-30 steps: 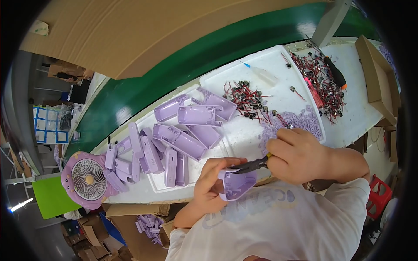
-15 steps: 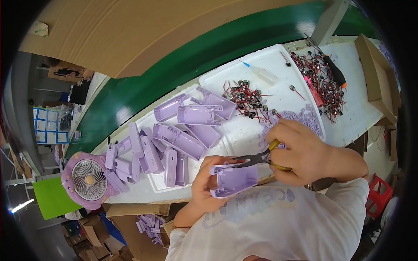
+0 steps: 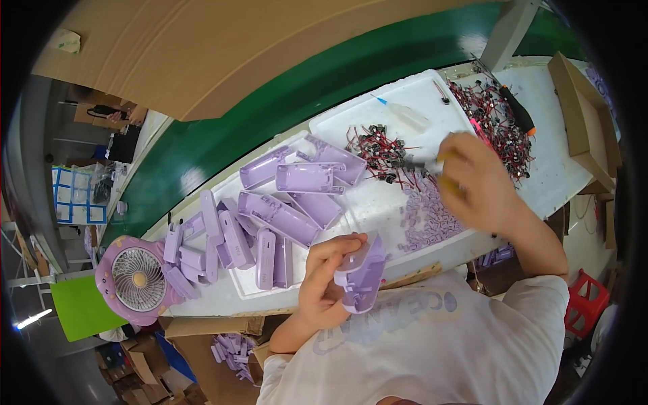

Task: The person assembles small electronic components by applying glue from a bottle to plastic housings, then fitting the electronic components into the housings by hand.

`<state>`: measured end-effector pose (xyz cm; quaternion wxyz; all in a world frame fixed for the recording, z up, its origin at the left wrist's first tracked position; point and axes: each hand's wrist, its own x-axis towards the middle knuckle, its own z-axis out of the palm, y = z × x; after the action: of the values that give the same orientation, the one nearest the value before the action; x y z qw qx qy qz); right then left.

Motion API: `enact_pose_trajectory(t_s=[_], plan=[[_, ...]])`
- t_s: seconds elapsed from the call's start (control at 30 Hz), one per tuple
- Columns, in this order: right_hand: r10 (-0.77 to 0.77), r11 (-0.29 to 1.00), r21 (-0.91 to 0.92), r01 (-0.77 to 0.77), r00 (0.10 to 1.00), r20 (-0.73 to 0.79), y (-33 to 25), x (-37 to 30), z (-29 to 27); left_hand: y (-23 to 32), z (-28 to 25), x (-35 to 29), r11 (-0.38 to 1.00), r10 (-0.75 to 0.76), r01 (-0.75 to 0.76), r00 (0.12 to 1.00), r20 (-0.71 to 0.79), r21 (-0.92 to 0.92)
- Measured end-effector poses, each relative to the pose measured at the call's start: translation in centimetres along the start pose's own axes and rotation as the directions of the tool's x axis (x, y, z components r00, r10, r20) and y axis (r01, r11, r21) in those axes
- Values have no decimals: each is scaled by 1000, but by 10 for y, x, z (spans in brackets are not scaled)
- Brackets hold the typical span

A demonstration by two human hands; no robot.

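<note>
Right hand [image 3: 482, 183] swung from the lilac plastic housing [image 3: 365, 275] to the red-wired component pile [image 3: 378, 152], grasping yellow-handled pliers [image 3: 451, 187], tips blurred. Left hand [image 3: 322, 280] grips the housing, tilted, before the shirt [image 3: 432, 341]. Likely fetching step; calls for pinching one component cleanly.

The right hand [image 3: 480, 183] has drawn the yellow-handled pliers [image 3: 453, 187], now blurred, away from the lilac plastic casing [image 3: 364, 275] and up beside the pile of red-wired components [image 3: 379, 154], uncovering more small lilac pieces [image 3: 426, 221]. In the left hand [image 3: 322, 282], the casing has turned and tilted.
</note>
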<state>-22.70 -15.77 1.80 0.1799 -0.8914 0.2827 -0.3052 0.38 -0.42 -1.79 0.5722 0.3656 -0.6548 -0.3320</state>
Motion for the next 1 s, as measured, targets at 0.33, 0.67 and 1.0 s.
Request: enact_pose_trajectory(t_s=[0.33, 0.67, 1.0], plan=[[-26, 999, -40, 29, 996, 91, 7, 8, 1, 11, -5, 17, 252, -778, 725, 546, 311, -641], [-116, 894, 448, -14, 958, 261, -29, 1, 35, -3, 5, -3, 275, -671, 676, 644, 367, -684], [-61, 995, -61, 74, 978, 202, -6, -6, 21, -14, 10, -13, 360, -675, 558, 709, 203, -748]])
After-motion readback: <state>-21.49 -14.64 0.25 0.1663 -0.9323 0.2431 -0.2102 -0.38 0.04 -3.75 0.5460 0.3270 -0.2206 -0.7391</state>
